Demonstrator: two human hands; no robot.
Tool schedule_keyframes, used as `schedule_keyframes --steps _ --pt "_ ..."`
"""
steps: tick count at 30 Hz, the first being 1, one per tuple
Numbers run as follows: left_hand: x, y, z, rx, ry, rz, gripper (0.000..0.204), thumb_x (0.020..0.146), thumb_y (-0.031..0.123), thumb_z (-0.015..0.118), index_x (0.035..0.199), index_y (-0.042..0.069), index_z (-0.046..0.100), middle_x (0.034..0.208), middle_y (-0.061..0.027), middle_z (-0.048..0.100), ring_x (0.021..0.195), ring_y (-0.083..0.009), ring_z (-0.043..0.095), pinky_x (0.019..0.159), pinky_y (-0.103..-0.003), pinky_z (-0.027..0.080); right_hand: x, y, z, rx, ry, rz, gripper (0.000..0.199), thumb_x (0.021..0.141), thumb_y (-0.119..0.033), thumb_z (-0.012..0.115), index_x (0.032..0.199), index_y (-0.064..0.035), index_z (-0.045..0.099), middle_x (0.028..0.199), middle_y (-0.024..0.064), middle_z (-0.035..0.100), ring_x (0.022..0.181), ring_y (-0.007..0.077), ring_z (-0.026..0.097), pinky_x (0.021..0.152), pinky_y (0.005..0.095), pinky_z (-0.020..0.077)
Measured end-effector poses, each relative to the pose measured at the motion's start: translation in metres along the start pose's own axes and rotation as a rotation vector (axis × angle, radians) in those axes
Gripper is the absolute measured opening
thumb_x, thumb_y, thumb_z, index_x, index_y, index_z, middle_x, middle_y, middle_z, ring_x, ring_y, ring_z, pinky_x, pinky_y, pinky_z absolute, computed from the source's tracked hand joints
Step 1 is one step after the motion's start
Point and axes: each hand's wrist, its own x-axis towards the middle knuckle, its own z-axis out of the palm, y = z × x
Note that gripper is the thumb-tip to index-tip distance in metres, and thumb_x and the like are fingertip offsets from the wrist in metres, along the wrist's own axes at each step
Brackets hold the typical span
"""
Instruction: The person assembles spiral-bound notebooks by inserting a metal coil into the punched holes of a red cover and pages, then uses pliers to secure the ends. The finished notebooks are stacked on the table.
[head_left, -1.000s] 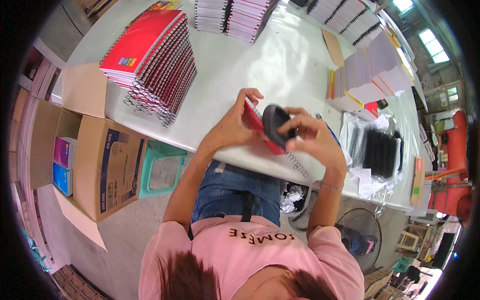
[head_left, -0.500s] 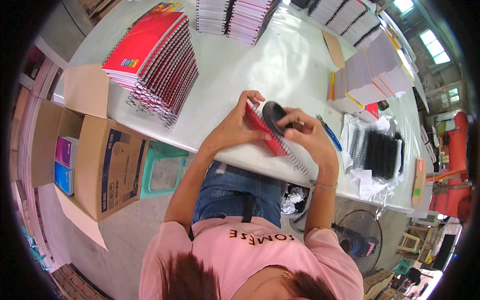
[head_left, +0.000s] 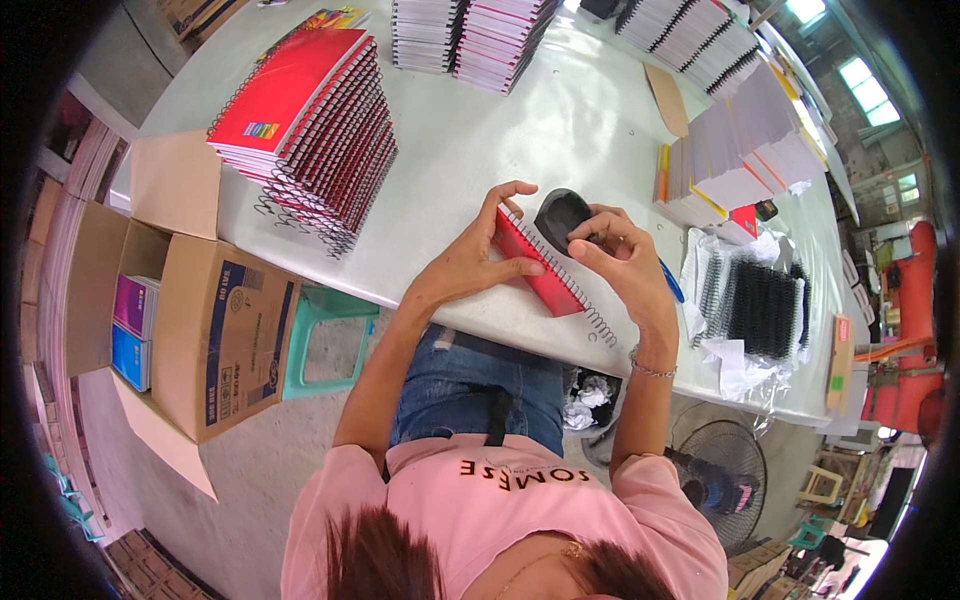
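My left hand is closed around a red spiral notebook, held tilted near the table's front edge. A silver wire coil runs along the notebook's spine, and its loose end sticks out past the lower corner. In my right hand is a black rounded object with a glossy surface, its exact kind unclear. It sits just beside the coil; whether it touches the wire cannot be made out. A blue pen-like tool lies partly hidden behind my right hand.
A tall stack of red spiral notebooks stands at the left. Further stacks of bound pages are at the back. Loose page blocks and a pile of black coils lie right. Below left is an open cardboard box.
My right hand has shifted the black object slightly up and away from the coil, showing more of the spine. The left hand and notebook stay nearly in place.
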Motion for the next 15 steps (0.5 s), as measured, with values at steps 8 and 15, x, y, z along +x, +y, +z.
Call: schedule_keyframes --steps 8,15 --pt "0.002 0.001 -0.001 -0.023 -0.037 0.003 0.098 0.070 0.018 0.088 0.149 0.015 0.031 0.112 -0.0054 0.042 0.111 -0.0199 0.048 0.104 -0.035 0.036 0.000 0.003 -0.002 -0.107 -0.035 0.033 0.027 0.081 -0.022 0.083 0.096 -0.0027 0.072 0.112 0.0063 0.055 0.086 0.0089 0.057 0.078 0.0230 0.0487" --pt "0.000 0.001 0.008 -0.022 0.036 0.017 0.073 0.085 0.017 0.076 0.144 0.011 0.034 0.118 -0.0059 0.043 0.110 -0.0173 0.048 0.103 -0.031 0.037 0.009 0.025 -0.008 -0.197 0.208 -0.026 0.037 0.083 -0.027 0.081 0.111 -0.0051 0.069 0.118 0.0107 0.058 0.094 0.0179 0.058 0.085 0.0304 0.0488"
